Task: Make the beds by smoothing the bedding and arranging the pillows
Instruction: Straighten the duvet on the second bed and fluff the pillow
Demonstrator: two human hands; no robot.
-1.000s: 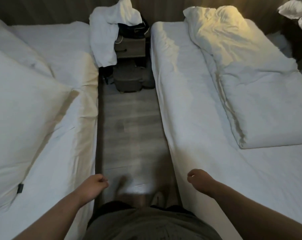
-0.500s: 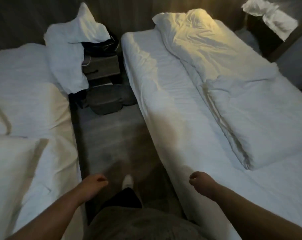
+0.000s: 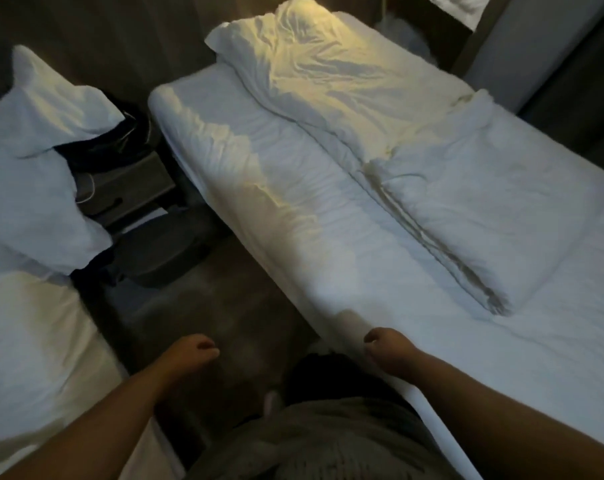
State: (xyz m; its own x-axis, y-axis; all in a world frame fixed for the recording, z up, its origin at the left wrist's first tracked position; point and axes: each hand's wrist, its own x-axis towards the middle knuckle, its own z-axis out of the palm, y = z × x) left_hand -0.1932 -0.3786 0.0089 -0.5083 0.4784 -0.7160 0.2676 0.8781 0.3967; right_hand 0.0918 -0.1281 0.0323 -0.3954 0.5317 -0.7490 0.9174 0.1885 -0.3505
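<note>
Head view: we see the right bed (image 3: 328, 220) with a wrinkled sheet and the duvet (image 3: 449, 209) folded, rumpled, along its far side. Left bed (image 3: 34, 341) sits low left, pillow (image 3: 34, 161) slumped against the nightstand (image 3: 127, 192). Dark bag (image 3: 162, 258) lies on the floor between the beds. Left grip (image 3: 189, 355) and right grip (image 3: 387, 351) are loosely curled, holding nothing.

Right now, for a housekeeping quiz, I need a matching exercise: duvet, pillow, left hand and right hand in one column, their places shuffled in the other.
1 duvet
2 pillow
3 left hand
4 right hand

A over the floor between the beds
B at the edge of the right bed
C folded on the right bed
D against the nightstand

Pairs: 1-C, 2-D, 3-A, 4-B
</note>
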